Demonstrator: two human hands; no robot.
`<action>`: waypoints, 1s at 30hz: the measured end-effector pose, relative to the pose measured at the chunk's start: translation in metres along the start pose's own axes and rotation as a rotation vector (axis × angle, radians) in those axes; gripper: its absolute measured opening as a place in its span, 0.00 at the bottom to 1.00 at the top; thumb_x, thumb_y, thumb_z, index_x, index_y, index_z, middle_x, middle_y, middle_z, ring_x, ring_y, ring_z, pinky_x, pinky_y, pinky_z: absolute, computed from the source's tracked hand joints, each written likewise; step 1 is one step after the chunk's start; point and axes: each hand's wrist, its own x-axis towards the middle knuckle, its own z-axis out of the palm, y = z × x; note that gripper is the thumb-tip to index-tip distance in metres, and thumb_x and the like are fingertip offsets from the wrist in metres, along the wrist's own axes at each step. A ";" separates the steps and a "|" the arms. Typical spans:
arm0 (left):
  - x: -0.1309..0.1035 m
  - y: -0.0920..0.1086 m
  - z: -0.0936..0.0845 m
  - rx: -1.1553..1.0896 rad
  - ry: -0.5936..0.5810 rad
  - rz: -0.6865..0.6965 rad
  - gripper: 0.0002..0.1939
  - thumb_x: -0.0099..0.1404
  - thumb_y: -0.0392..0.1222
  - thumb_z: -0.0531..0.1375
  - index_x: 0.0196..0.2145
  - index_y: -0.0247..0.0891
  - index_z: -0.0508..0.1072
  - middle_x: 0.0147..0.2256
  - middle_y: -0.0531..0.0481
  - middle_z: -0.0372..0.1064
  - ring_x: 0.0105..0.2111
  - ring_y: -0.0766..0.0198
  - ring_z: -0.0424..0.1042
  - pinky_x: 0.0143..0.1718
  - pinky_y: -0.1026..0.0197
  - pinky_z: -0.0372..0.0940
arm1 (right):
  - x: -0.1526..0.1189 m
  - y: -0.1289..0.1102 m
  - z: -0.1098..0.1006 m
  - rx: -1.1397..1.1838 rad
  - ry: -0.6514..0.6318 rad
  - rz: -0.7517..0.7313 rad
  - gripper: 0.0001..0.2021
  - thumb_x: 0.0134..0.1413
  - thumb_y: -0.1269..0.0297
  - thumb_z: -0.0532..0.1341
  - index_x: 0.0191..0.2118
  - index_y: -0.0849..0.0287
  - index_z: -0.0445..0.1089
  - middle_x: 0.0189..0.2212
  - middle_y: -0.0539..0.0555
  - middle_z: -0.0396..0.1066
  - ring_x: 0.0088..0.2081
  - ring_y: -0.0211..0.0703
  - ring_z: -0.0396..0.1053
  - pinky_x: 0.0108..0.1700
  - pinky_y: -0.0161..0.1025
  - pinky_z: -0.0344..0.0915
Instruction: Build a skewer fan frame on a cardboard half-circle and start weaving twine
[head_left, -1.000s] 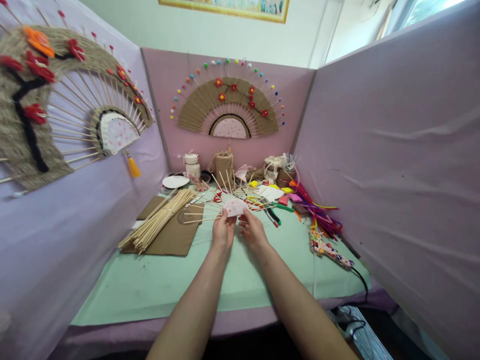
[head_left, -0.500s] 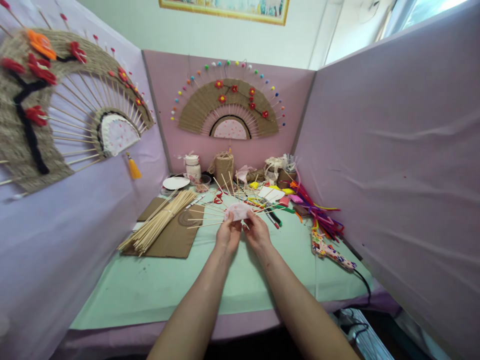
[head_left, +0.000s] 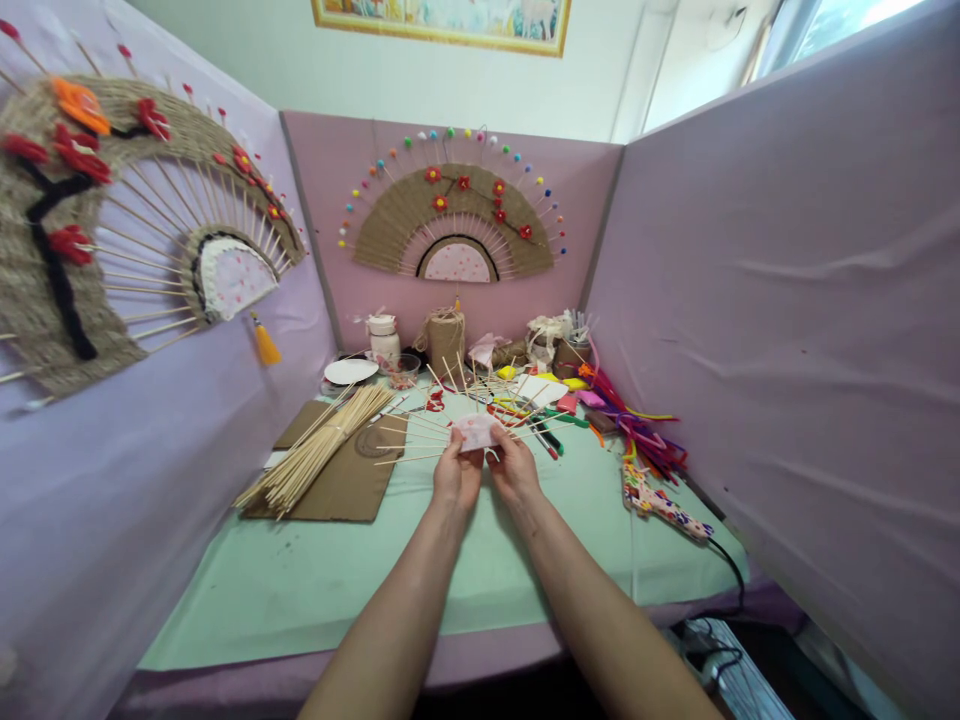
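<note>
Between my two hands is a small fan frame [head_left: 475, 432], a pale pink patterned half-round with thin wooden sticks fanning out from its curved edge. My left hand [head_left: 457, 474] pinches its left lower corner, thumb on the front face. At the right lower corner, my right hand [head_left: 514, 464] grips it the same way. The fingers behind the piece are partly hidden. It is held above the green tabletop, its sticks pointing away from me and to both sides. Beyond it lie pliers and cutters with coloured handles [head_left: 551, 440].
Left, a bundle of wooden sticks [head_left: 330, 445] rests on cardboard [head_left: 352, 490]. A twine spool [head_left: 446, 345], white bottle [head_left: 384, 342] and white plate [head_left: 351, 372] stand behind. Right are pipe cleaners [head_left: 637, 425] and a patterned glue gun [head_left: 667, 508] with a cord. Finished fans [head_left: 457, 215] hang on the partitions.
The view has tilted up slightly, so the background sits a little lower. Both hands keep hold of the fan frame, which has hardly moved.
</note>
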 end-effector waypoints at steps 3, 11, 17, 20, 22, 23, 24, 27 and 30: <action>0.000 0.000 0.001 0.001 0.009 -0.003 0.12 0.71 0.36 0.51 0.36 0.31 0.73 0.30 0.44 0.76 0.29 0.65 0.75 0.36 0.65 0.70 | 0.002 0.001 -0.001 0.010 -0.004 0.009 0.11 0.36 0.67 0.73 0.28 0.59 0.73 0.24 0.47 0.74 0.26 0.35 0.69 0.27 0.31 0.60; 0.000 0.002 -0.001 0.014 0.014 0.003 0.14 0.72 0.42 0.52 0.38 0.30 0.74 0.30 0.43 0.76 0.30 0.63 0.76 0.33 0.64 0.71 | 0.005 0.004 -0.004 0.013 -0.019 0.036 0.10 0.38 0.68 0.72 0.29 0.60 0.73 0.24 0.48 0.75 0.26 0.36 0.69 0.26 0.31 0.61; 0.000 0.003 -0.001 0.026 0.032 0.011 0.13 0.72 0.39 0.51 0.38 0.30 0.74 0.29 0.44 0.75 0.28 0.64 0.75 0.32 0.66 0.70 | 0.007 0.005 -0.005 0.022 -0.032 0.045 0.09 0.39 0.68 0.72 0.29 0.59 0.72 0.24 0.47 0.74 0.26 0.35 0.69 0.25 0.31 0.60; 0.000 0.002 0.000 0.037 0.023 0.006 0.12 0.71 0.39 0.52 0.37 0.30 0.74 0.30 0.43 0.75 0.28 0.64 0.75 0.31 0.65 0.70 | 0.008 0.005 -0.006 0.024 -0.051 0.051 0.09 0.41 0.67 0.71 0.30 0.59 0.72 0.25 0.48 0.75 0.26 0.36 0.70 0.26 0.31 0.62; -0.001 0.001 0.001 0.044 0.011 0.001 0.11 0.70 0.38 0.54 0.36 0.30 0.74 0.30 0.43 0.76 0.27 0.63 0.75 0.31 0.64 0.70 | 0.008 0.006 -0.006 0.021 -0.068 0.061 0.08 0.42 0.67 0.70 0.30 0.59 0.73 0.24 0.48 0.75 0.26 0.37 0.69 0.26 0.32 0.62; -0.001 0.001 0.001 0.046 0.010 0.003 0.10 0.70 0.37 0.54 0.35 0.30 0.74 0.30 0.43 0.76 0.27 0.63 0.75 0.30 0.64 0.70 | 0.008 0.006 -0.006 0.020 -0.076 0.068 0.08 0.42 0.67 0.70 0.30 0.60 0.73 0.24 0.48 0.75 0.26 0.37 0.69 0.26 0.32 0.62; -0.001 0.000 0.001 0.046 0.014 0.008 0.09 0.70 0.36 0.54 0.35 0.31 0.73 0.29 0.44 0.75 0.27 0.64 0.75 0.30 0.64 0.70 | 0.008 0.007 -0.006 0.021 -0.082 0.074 0.08 0.41 0.68 0.71 0.30 0.60 0.73 0.24 0.48 0.75 0.26 0.36 0.69 0.26 0.32 0.62; -0.001 0.000 0.000 0.043 0.032 0.032 0.08 0.69 0.34 0.55 0.33 0.33 0.73 0.27 0.47 0.75 0.25 0.66 0.74 0.28 0.67 0.68 | 0.007 0.009 -0.005 0.033 -0.087 0.088 0.08 0.40 0.68 0.71 0.30 0.60 0.73 0.25 0.48 0.75 0.27 0.36 0.70 0.28 0.32 0.64; 0.000 -0.002 -0.001 0.051 0.029 0.046 0.07 0.68 0.32 0.56 0.34 0.32 0.73 0.27 0.48 0.74 0.24 0.67 0.73 0.27 0.67 0.68 | 0.006 0.010 -0.002 0.057 -0.078 0.101 0.09 0.40 0.66 0.71 0.31 0.60 0.74 0.27 0.48 0.76 0.29 0.37 0.71 0.30 0.33 0.66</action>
